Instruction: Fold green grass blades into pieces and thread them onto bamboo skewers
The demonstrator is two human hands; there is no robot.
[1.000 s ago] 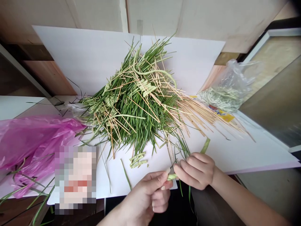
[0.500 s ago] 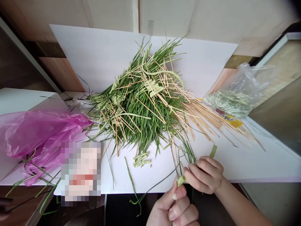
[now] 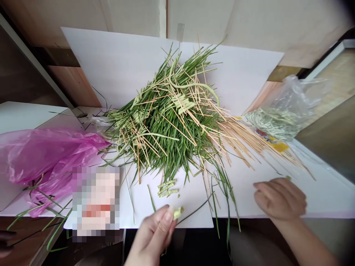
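Observation:
Between thumb and forefinger, my left hand pinches a short pale-green piece of long bean at the table's front edge. My right hand is closed, blurred by motion, over the right of the table. A small green end shows just behind its knuckles; the rest of that bean is hidden in the fist. Several short bean pieces lie side by side beyond my left hand. Behind them rises a heap of green chives, with skewered bean pieces and a whole long bean on top.
Thin wooden skewers spread right of the heap. A clear plastic bag of pale-green strips stands at the right, a pink plastic bag at the left. A pixelated patch covers something front left. Loose leaves overhang the front edge.
My hands, earlier together on one bean, have parted. The left moved leftward with a short piece; the right swung out to the right, a green end still showing at it.

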